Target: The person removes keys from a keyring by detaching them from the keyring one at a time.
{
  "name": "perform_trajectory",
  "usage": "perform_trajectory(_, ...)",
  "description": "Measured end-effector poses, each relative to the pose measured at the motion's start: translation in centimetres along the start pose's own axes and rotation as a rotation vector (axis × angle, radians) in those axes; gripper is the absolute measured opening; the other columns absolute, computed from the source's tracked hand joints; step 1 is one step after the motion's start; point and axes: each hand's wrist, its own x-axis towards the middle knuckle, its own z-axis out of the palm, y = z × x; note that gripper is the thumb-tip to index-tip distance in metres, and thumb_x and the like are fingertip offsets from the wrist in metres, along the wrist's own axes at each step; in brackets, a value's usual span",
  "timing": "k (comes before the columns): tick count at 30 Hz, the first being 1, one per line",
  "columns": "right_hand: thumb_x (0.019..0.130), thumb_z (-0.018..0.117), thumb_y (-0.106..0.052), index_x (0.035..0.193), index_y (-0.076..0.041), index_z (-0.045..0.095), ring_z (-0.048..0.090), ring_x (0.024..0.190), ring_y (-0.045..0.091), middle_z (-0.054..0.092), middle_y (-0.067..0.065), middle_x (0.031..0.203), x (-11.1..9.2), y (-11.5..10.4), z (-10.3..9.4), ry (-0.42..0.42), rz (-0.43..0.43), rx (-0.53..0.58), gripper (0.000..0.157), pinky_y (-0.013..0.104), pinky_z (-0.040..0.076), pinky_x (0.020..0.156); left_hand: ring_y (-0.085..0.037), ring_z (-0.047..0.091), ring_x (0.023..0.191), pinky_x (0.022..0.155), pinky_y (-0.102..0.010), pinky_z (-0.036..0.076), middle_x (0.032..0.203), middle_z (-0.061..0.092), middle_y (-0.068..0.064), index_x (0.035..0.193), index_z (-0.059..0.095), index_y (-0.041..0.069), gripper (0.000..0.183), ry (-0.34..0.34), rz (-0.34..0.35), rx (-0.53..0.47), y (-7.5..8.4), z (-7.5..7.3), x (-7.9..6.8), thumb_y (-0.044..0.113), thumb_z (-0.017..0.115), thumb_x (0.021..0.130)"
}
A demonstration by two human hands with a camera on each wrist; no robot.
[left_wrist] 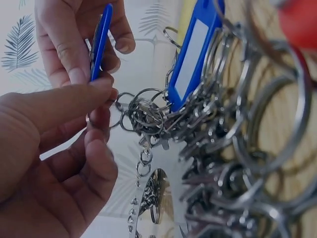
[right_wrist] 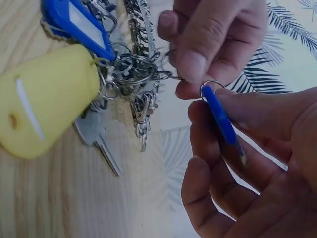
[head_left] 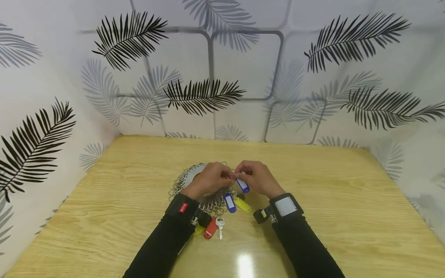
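Both hands meet over the right edge of a round metal ring holder (head_left: 192, 174) fringed with clasps and split rings. My right hand (head_left: 259, 178) pinches a blue key tag (right_wrist: 221, 116) near its small split ring (right_wrist: 213, 83); something metal shows behind the tag. With thumb and index finger, my left hand (head_left: 213, 180) pinches a small ring (right_wrist: 171, 75) joined to the holder's cluster of rings. The two fingertips almost touch, and whether the tag's ring is linked to the other is hidden. A second blue key tag (head_left: 230, 202) and a yellow key tag (head_left: 242, 205) lie just below.
Nearer to me on the wooden table (head_left: 347, 216) lie a red key tag (head_left: 210, 228), a silver key (head_left: 220, 227) and another yellow tag (head_left: 199, 230), partly covered by the left wrist camera. A leaf-patterned backdrop (head_left: 243, 69) rises behind the table.
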Motion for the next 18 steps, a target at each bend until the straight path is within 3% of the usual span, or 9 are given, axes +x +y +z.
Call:
perform_trajectory(5, 0.094, 0.061, -0.009, 0.098, -0.011, 0.070, 0.058, 0.081, 0.016, 0.068, 0.003, 0.098, 0.1, 0.7, -0.8, -0.027, 0.047, 0.058, 0.010, 0.033, 0.047, 0.071, -0.011, 0.060, 0.083, 0.072, -0.028, 0.051, 0.093, 0.062, 0.002, 0.106, 0.071, 0.009, 0.015, -0.003, -0.022, 0.000, 0.1, -0.1, 0.0, 0.015, 0.067, 0.092)
perform_trajectory(10, 0.095, 0.058, -0.010, 0.113, -0.004, 0.065, 0.063, 0.087, 0.023, 0.068, 0.010, 0.104, -0.2, 2.1, -2.5, -0.068, 0.133, 0.130, 0.020, 0.033, 0.049, 0.069, -0.014, 0.059, 0.087, 0.075, -0.031, 0.050, 0.096, 0.063, 0.001, 0.110, 0.068, 0.007, 0.019, -0.003, -0.040, -0.050, -0.1, -0.4, -0.7, 0.017, 0.064, 0.094)
perform_trajectory(13, 0.094, 0.061, -0.015, 0.115, -0.002, 0.064, 0.064, 0.090, 0.030, 0.068, 0.016, 0.104, -1.0, 3.5, -4.7, -0.028, 0.189, 0.082, 0.025, 0.036, 0.050, 0.069, -0.015, 0.060, 0.088, 0.077, -0.032, 0.050, 0.098, 0.064, 0.000, 0.112, 0.068, 0.006, 0.021, -0.004, -0.046, -0.088, -0.3, -0.6, -1.2, 0.016, 0.064, 0.094)
perform_trajectory(18, 0.093, 0.063, -0.018, 0.113, 0.000, 0.066, 0.063, 0.101, 0.037, 0.065, 0.024, 0.112, -3.4, 7.0, -10.0, 0.063, 0.289, -0.121, 0.027, 0.044, 0.052, 0.077, -0.015, 0.060, 0.086, 0.077, -0.033, 0.049, 0.094, 0.065, 0.001, 0.110, 0.069, 0.007, 0.020, 0.018, -0.031, -0.061, -0.3, -1.1, -1.1, 0.017, 0.065, 0.093)
